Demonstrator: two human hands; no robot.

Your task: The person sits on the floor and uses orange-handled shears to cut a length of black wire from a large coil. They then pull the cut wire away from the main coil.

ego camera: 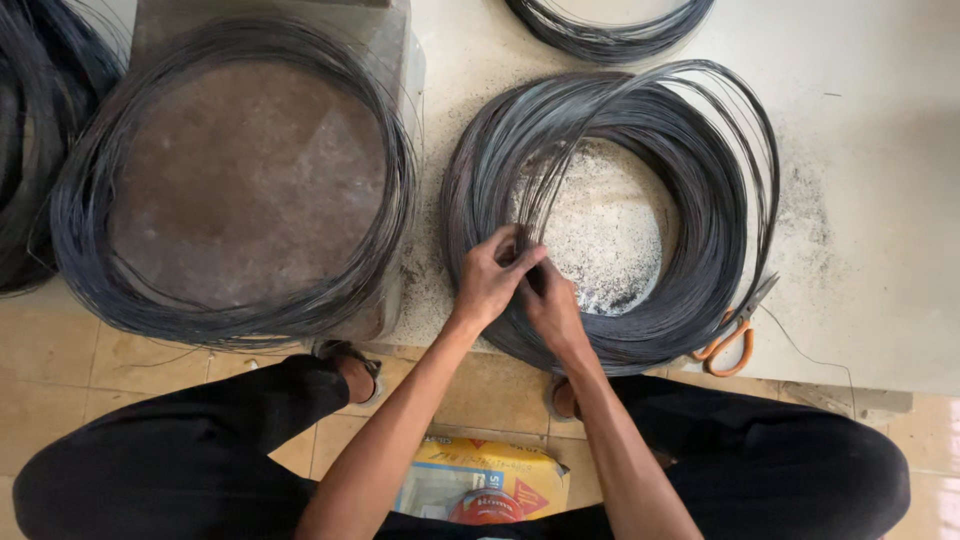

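Seated low, knees spread in black trousers [200, 450], facing a pale bench [860, 200] dusted with dark grit. Both hands meeting at the near inner edge of a big coil of dark wire [690, 200] lying flat on that bench. Left hand [490, 280] closed in a pinching grip on a thin bunch of strands lifted off the coil, fingers curled over them. Right hand [550, 305] pressed just beside it, touching, its grip clenched on the same strands; fingertips hidden among the wire.

Around the coil: orange-handled pliers [738, 335] at its lower right rim, jaws tucked against the outer turns, handles pointing toward the bench edge. To the left, a second wire coil [90, 220] wrapped round a rusty brown round disc [245, 180], close beside the worked coil but apart from it. At the far left edge, part of another dark bundle [30, 120]. At the top, the arc of one more coil [610, 35], cut off by the frame. Loose strands from the worked coil fanning up and over its top right side.

Below, between the knees on the tiled floor [60, 350], a yellow packet [490, 480]. Sandalled feet [350, 365] near the bench edge.
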